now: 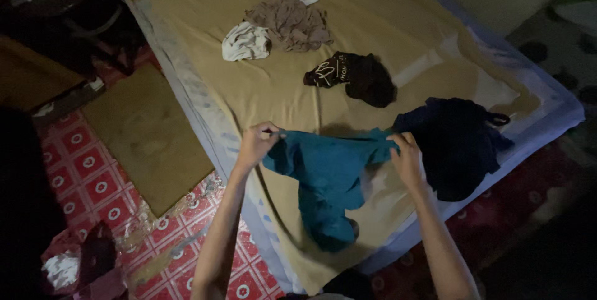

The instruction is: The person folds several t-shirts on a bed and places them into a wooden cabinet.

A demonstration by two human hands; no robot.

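Teal garment [326, 179] is hanging over mattress [186, 82] w/ tan sheet [373, 20], near edge. Left hand [256, 144] & right hand [407, 158] are pinching its top corners, fingers clamped on cloth. Navy garment [457, 144] is lying just beside right hand; black garment [357, 76], brown pile [289, 23], white cloth [244, 42] farther up. Red patterned floor [93, 175] is showing at left.

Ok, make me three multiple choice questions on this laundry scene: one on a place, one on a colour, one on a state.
1. Where does the dark blue garment lie?
A. on the floor
B. on the bed beside the right hand
C. on a chair

2. What colour is the garment in both hands?
A. teal
B. red
C. white

3. How is it held?
A. folded flat
B. balled up
C. stretched between the left hand and the right, hanging down

B: it rests on the bed.
A: teal cloth.
C: fingers pinch both top corners.
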